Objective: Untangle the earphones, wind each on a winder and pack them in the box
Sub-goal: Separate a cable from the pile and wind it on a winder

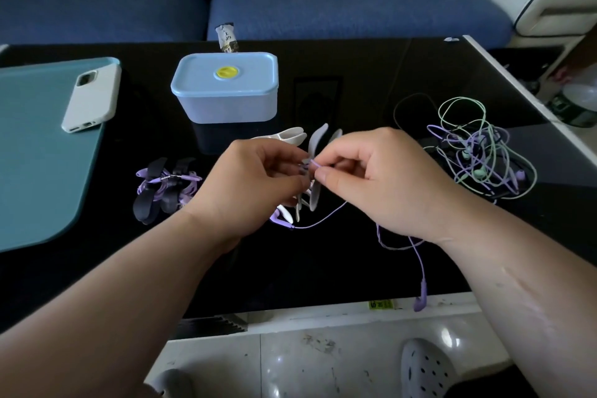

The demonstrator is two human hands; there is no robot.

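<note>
My left hand (pixel 255 176) holds a white winder (pixel 315 142) above the middle of the black table (pixel 355 74). My right hand (pixel 378 181) pinches a purple earphone cord (pixel 326 218) against that winder. The cord trails toward me, and its purple earbuds (pixel 421 299) hang over the table's front edge. Left of my hands lie black winders with purple earphones wound on them (pixel 164 187). A tangle of green, purple and black earphones (pixel 478 152) sits at the right. The light blue box (pixel 226 87), lid on, stands behind my hands. More white winders (pixel 287 136) lie in front of it.
A teal mat (pixel 38 165) with a white phone (pixel 92 97) on it covers the table's left side. A blue sofa (pixel 323 3) runs behind the table. A small wrapped packet (pixel 227 39) stands at the far edge. White slippers (pixel 426 368) are on the floor below.
</note>
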